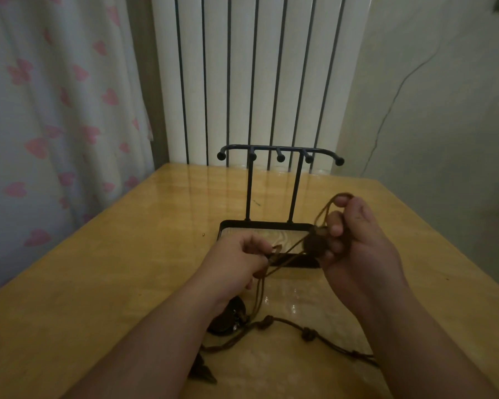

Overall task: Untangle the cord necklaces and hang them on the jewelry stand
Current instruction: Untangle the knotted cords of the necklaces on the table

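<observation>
A black jewelry stand (pixel 280 151) with several ball-tipped hooks rises from a tray base (pixel 260 224) at the middle of the wooden table. All its hooks are bare. My left hand (pixel 239 260) pinches brown cords (pixel 288 251) in front of the tray. My right hand (pixel 355 243) holds a loop of the same cord over its fingers, with a dark round pendant (pixel 314 244) against them. More brown cord with knots (pixel 307 334) and a dark pendant (pixel 228 315) lie on the table under my forearms.
The wooden table (pixel 127 254) stands against a white ribbed radiator (pixel 257 76). A curtain with pink hearts (pixel 55 110) hangs to the left. A thin wire (pixel 386 110) runs down the wall on the right. Another dark pointed pendant (pixel 202 370) lies by my left forearm.
</observation>
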`<state>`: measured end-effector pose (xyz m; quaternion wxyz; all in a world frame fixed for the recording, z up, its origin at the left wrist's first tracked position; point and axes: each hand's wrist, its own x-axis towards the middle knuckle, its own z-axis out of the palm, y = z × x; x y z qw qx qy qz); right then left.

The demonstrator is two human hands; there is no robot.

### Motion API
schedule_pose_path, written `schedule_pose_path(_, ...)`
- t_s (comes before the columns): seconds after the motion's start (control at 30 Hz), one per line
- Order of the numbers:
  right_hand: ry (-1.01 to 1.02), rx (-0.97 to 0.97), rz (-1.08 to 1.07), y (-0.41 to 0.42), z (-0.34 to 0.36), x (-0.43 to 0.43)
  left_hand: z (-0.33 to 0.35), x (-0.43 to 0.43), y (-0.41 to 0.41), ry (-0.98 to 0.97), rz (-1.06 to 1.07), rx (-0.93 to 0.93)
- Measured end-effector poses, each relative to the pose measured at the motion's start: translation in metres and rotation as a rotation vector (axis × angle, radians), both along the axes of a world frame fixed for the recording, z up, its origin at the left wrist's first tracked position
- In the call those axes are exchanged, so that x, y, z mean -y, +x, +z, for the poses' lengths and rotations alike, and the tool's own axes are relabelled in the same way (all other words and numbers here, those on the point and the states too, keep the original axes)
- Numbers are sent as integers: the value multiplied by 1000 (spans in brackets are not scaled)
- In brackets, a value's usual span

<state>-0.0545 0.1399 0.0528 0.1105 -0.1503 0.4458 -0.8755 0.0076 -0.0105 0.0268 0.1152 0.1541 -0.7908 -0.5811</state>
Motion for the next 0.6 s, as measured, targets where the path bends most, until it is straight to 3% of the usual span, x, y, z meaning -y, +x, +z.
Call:
schedule_pose_path(0.17, 169, -8, -175, -2, -1, -2, 3, 2, 0, 59, -35, -81)
schedule_pose_path(0.4, 592, -252, -237, 4, -8, 4, 8, -1, 5, 6, -20, -270)
schedule_pose_path(0.53, 1080, -489, -318, -3, -20, 7, 7, 1, 5, -15, 21, -312)
schedule_pose_path(0.6, 1276, -519, -406, -7, -22, 3, 7, 2, 5, -20, 28, -319)
